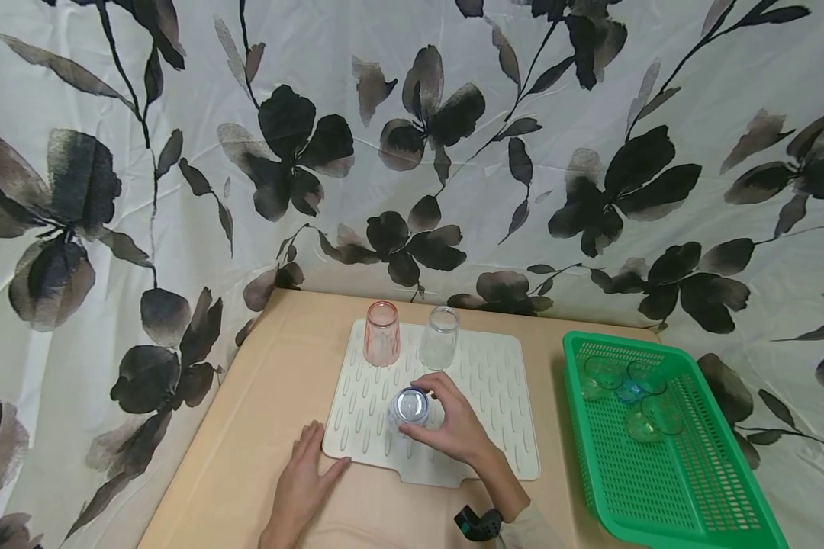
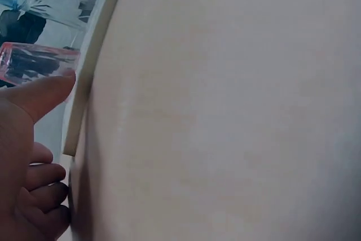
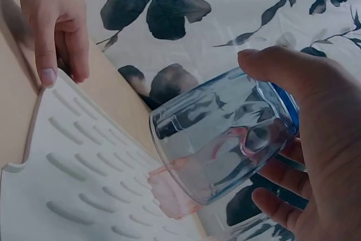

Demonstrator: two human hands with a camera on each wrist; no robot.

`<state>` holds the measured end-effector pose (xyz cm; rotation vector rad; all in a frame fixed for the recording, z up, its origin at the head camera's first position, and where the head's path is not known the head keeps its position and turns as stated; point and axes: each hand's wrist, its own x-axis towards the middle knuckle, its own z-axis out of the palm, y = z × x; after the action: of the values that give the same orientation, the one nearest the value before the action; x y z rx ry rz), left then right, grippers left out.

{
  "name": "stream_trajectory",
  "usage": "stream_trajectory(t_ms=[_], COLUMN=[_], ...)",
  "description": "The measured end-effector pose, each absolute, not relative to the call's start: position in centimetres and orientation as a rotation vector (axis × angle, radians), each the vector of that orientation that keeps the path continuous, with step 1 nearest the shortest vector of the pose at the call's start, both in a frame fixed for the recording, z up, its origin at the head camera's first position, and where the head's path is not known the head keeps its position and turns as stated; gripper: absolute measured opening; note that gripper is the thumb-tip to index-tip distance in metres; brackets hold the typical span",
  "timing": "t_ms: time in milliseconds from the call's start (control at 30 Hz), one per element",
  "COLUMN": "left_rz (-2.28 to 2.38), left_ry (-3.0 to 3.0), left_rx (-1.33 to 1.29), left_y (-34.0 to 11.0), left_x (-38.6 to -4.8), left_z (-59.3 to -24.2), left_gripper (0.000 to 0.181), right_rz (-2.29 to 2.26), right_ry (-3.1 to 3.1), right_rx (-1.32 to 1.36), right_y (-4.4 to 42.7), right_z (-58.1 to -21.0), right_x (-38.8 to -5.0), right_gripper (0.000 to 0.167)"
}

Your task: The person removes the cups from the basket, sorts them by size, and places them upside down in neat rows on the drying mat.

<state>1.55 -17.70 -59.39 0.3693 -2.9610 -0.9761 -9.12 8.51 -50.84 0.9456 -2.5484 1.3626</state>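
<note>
My right hand (image 1: 453,427) grips a clear glass with a blue base (image 1: 410,407), upside down over the white ridged mat (image 1: 501,412). In the right wrist view its thumb and fingers hold the blue-base end of that glass (image 3: 220,134), whose rim is tilted over the mat. A pink glass (image 1: 381,335) and a clear glass (image 1: 441,339) stand base up at the mat's back. My left hand (image 1: 302,484) rests at the mat's front left corner, thumb on the edge, holding nothing; the left wrist view shows this hand (image 2: 28,139) beside the mat's edge.
To the right stands a green basket (image 1: 673,488) with several glasses lying in its far part. The tan table (image 1: 247,427) lies under the mat. A flowered cloth (image 1: 357,183) hangs behind and at the left.
</note>
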Motion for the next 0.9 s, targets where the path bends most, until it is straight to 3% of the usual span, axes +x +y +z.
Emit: stream_trajectory(t_ms=[900], left_rz=[-1.055], left_ry=[-2.937], left_rx=[0.375], left_y=[-17.7], left_x=[1.6], left_z=[-59.6], left_gripper=[0.079], right_rz=[1.352], right_ry=[-2.708], right_rx=[0.714], right_y=[1.7], right_z=[-55.0], right_x=[-14.4], right_gripper=[0.068])
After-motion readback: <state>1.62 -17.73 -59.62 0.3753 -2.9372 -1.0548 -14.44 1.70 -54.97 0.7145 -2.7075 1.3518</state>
